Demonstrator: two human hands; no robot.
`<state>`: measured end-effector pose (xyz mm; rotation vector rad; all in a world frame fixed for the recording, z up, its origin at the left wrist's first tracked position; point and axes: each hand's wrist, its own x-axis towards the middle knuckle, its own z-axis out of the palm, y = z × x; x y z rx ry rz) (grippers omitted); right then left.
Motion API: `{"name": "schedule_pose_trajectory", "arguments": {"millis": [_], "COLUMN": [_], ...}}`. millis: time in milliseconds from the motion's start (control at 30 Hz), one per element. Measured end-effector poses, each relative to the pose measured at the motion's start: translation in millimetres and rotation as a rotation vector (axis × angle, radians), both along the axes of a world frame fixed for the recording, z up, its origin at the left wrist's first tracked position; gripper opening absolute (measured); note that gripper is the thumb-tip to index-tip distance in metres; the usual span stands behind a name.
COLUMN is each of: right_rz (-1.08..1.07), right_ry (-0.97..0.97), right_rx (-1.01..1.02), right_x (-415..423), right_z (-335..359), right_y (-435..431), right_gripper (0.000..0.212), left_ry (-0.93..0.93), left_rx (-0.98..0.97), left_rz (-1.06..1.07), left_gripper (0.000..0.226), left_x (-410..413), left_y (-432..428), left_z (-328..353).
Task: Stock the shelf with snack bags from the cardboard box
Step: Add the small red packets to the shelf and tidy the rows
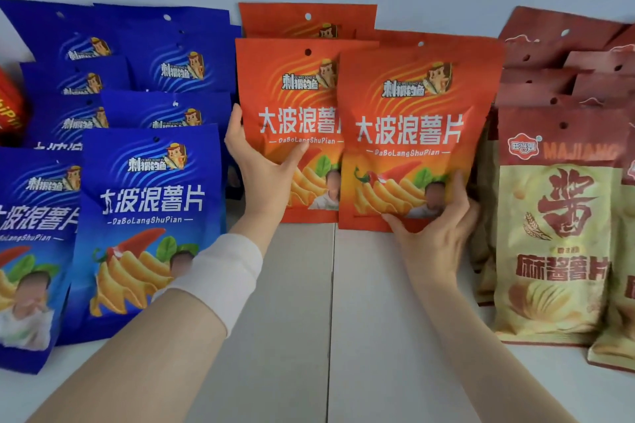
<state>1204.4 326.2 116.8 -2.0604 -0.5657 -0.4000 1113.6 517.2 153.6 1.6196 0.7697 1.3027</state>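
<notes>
My left hand (261,175) grips the left edge of one orange snack bag (292,106), thumb across its front. My right hand (433,230) pinches the lower right corner of the second orange bag (412,120). Both bags stand upright toward the back of the shelf (343,319), well in from its front edge, between the blue bags (151,203) and the maroon bags (556,216). The pouches look light, puffy and slick with brittle chips inside, so I judge the flat side seams and bottom corners the safest hold, with gentle pressure.
</notes>
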Motion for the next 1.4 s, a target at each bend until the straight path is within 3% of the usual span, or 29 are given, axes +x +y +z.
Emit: {"name": "schedule_pose_trajectory", "arguments": {"millis": [633,833,933,1100,1300,1400], "right_rz": [0.014,0.013,-0.027,0.089,0.257,0.292], "right_ry": [0.146,0.103,0.001,-0.154,-0.297,-0.343], "right_rx": [-0.26,-0.352,-0.358,-0.532,-0.99,-1.143], "right_x": [0,-13,-31,-64,-155,-206], "right_z": [12,23,40,96,138,137], "right_y": [4,1,1,29,97,129], "right_gripper": [0.11,0.105,0.094,0.065,0.052,0.049], "left_ry": [0.3,0.531,0.619,0.922,1.449,1.6], "left_rx": [0.268,0.475,0.702,1.033,0.945,0.859], "left_rz": [0.132,0.161,0.114,-0.003,-0.145,-0.16], "left_gripper": [0.068,0.061,0.053,0.035,0.041,0.043], "left_x": [13,4,-13,-63,-182,-244], "left_y": [-12,-16,-15,8,63,89], "left_z": [-6,7,28,94,138,132]}}
